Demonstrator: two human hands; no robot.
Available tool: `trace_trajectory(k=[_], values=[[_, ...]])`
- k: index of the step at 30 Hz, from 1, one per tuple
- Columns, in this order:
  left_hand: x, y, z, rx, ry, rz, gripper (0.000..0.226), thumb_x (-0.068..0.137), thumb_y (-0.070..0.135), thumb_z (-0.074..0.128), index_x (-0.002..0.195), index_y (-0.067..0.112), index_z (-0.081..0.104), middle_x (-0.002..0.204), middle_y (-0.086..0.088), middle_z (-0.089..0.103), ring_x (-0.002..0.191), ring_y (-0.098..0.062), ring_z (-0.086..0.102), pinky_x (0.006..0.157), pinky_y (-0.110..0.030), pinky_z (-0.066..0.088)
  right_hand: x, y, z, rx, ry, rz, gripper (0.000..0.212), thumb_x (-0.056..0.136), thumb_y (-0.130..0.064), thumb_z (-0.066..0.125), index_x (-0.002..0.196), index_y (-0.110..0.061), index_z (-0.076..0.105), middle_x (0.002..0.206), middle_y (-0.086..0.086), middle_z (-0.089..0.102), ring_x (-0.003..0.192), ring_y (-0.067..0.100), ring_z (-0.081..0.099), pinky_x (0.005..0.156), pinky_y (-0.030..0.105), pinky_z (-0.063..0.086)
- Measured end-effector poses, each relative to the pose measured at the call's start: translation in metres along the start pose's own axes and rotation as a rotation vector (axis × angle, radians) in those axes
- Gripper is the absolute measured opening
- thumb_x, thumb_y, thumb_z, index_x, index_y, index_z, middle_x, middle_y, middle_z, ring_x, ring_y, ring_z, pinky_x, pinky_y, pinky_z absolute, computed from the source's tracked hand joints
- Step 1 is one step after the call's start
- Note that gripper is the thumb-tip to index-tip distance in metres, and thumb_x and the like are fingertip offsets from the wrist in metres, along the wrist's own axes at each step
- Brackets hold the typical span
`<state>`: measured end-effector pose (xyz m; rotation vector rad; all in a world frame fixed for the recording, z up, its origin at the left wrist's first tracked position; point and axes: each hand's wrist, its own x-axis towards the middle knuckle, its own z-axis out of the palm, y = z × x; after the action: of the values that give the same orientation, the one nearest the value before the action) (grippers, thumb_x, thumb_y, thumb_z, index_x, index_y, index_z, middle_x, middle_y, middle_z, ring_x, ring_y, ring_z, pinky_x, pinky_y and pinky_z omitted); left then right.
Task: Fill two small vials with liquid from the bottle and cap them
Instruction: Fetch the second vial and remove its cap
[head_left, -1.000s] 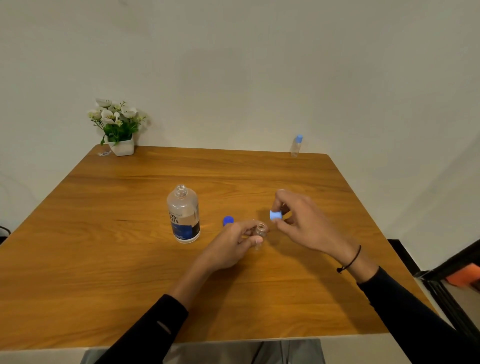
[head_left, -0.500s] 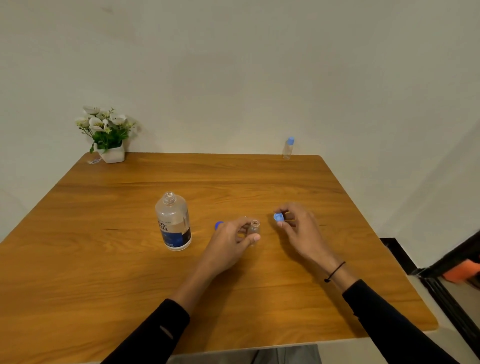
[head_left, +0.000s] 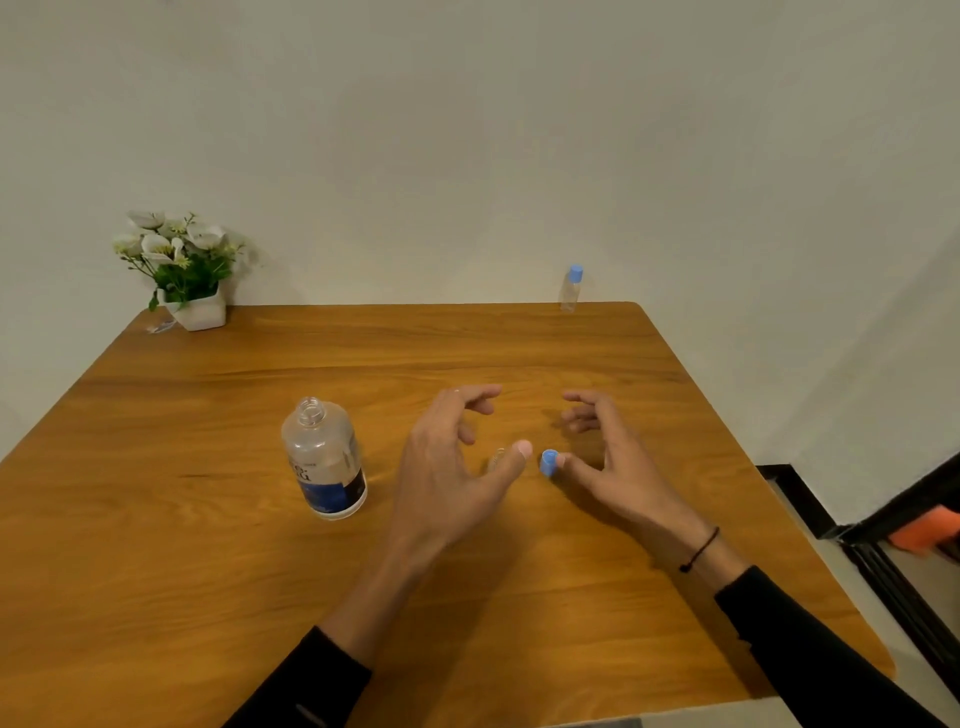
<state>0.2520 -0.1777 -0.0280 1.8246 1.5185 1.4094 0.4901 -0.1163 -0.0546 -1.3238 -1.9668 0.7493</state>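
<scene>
An uncapped clear bottle with a blue label stands left of centre on the wooden table. A small open glass vial stands just right of my left hand, partly hidden by the thumb. The fingers of that hand are spread and hold nothing. A light-blue vial cap lies on the table beside the vial, with the thumb tip of my right hand against it. The other right fingers are spread apart from the cap. A second vial with a blue cap stands at the far edge.
A white pot of flowers sits at the far left corner against the wall. The table's right edge drops to the floor, where a dark frame with an orange part stands.
My left hand has let go of the vial and spread its fingers. My right hand has set the light-blue cap down on the table and opened. The bottle's own blue cap is now hidden behind my left hand.
</scene>
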Motion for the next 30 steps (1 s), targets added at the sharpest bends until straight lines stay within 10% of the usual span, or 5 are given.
trace_trajectory(k=[6, 12, 30], values=[[0.076, 0.007, 0.034, -0.180, 0.023, -0.099, 0.017, 0.096, 0.035, 0.074, 0.112, 0.028, 0.073, 0.101, 0.016, 0.074, 0.085, -0.005, 0.064, 0.069, -0.013, 0.049, 0.052, 0.009, -0.018, 0.110, 0.193, 0.008, 0.061, 0.090, -0.027, 0.080, 0.139, -0.040, 0.046, 0.124, -0.014, 0.060, 0.108, 0.003, 0.061, 0.083, 0.021, 0.047], [0.153, -0.012, 0.082, -0.211, -0.059, -0.221, 0.019, 0.098, 0.028, 0.076, 0.114, 0.020, 0.073, 0.104, 0.006, 0.074, 0.088, -0.008, 0.065, 0.079, -0.022, 0.055, 0.126, 0.025, -0.022, 0.183, 0.332, 0.082, 0.052, 0.092, -0.029, 0.080, 0.135, -0.026, 0.050, 0.118, -0.005, 0.062, 0.099, 0.007, 0.065, 0.073, 0.009, 0.051], [0.206, -0.027, 0.108, -0.068, -0.133, -0.280, 0.024, 0.101, 0.025, 0.070, 0.124, 0.017, 0.069, 0.098, 0.012, 0.065, 0.089, -0.004, 0.063, 0.075, -0.022, 0.051, 0.272, 0.050, -0.019, 0.055, 0.463, 0.441, 0.038, 0.103, -0.022, 0.065, 0.130, 0.000, 0.054, 0.131, 0.019, 0.063, 0.119, 0.037, 0.062, 0.100, 0.048, 0.053]])
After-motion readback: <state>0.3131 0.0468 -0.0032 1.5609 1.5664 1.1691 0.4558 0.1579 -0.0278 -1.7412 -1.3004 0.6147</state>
